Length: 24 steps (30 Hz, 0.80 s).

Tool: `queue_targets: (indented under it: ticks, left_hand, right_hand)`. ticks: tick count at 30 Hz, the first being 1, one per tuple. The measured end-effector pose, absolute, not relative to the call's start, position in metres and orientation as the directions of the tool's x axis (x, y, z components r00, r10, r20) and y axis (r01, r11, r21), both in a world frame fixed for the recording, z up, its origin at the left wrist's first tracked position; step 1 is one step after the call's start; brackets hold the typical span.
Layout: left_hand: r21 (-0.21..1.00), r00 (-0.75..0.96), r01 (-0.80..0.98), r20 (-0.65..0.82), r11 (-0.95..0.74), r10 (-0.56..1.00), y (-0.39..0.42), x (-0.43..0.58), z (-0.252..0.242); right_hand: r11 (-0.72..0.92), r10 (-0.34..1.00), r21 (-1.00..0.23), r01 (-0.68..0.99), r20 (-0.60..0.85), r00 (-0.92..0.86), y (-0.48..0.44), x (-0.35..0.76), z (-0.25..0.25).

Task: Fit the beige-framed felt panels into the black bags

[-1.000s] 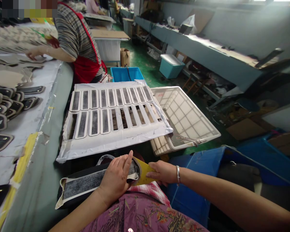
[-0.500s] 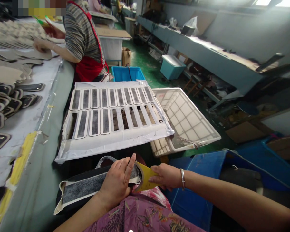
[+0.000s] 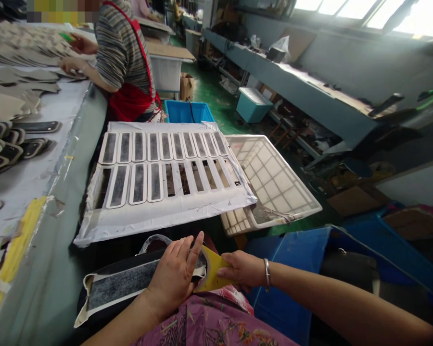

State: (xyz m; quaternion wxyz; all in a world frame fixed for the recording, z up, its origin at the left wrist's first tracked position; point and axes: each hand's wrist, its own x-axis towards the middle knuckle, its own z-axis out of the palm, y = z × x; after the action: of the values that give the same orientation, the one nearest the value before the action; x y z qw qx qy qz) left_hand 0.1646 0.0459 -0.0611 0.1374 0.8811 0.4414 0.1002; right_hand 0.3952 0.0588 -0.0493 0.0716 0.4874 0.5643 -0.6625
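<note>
Low in front of me lies a black bag (image 3: 137, 255) with a clear-wrapped handle loop. On it is a dark grey panel with a white border (image 3: 119, 287), its white flaps curling up at the left end. My left hand (image 3: 175, 264) grips the bag's right end over this panel, index finger raised. Between the thumb and fingers of my right hand (image 3: 243, 270) is a yellow flat scraper (image 3: 213, 270). Its wide curved edge meets the right end of the bag, beside my left fingertips. The exact contact under the left hand is hidden.
A white-covered board (image 3: 198, 204) holds rows of dark, white-edged panels, partly over a white plastic crate (image 3: 274, 166). Blue bins (image 3: 288, 259) stand at right. The left workbench (image 3: 72, 158) carries stacked pieces; a co-worker in a red apron (image 3: 135, 103) works beside it.
The whole view has shifted slightly, showing more of the windows. Both hands keep nearly the same hold, and the yellow scraper sits slightly further left against the bag's end.
</note>
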Motion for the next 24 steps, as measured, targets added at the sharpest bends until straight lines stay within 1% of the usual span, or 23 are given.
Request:
queue_targets:
  ticks: [5,10,12,15,18,21,24]
  left_hand:
    - [0.296,0.617,0.742,0.050,-0.601,0.786,0.044,0.159,-0.062]
    - [0.347,0.686,0.676,0.028,-0.650,0.727,0.048,0.148,-0.059]
    - [0.377,0.692,0.655,0.051,-0.655,0.720,0.049,0.147,-0.059]
    - [0.404,0.655,0.657,0.111,-0.636,0.747,0.050,0.147,-0.060]
    - [0.399,0.631,0.672,0.131,-0.623,0.765,0.051,0.147,-0.061]
    - [0.395,0.624,0.690,0.102,-0.607,0.775,0.054,0.148,-0.057]
    - [0.405,0.613,0.723,-0.002,-0.560,0.790,0.054,0.150,-0.048]
  right_hand:
    - [-0.424,0.458,-0.670,0.610,-0.739,-0.494,0.047,0.392,-0.063]
    - [-0.483,0.500,-0.670,0.564,-0.740,-0.450,0.038,0.385,-0.072]
    - [-0.484,0.506,-0.678,0.554,-0.733,-0.455,0.037,0.379,-0.071]
    - [-0.488,0.520,-0.688,0.537,-0.723,-0.455,0.037,0.367,-0.067]
    - [-0.494,0.598,-0.701,0.515,-0.704,-0.383,0.033,0.352,-0.066]
    - [-0.472,0.700,-0.728,0.497,-0.652,-0.291,0.028,0.340,-0.067]
    - [-0.516,0.706,-0.734,0.442,-0.657,-0.266,0.025,0.341,-0.061]
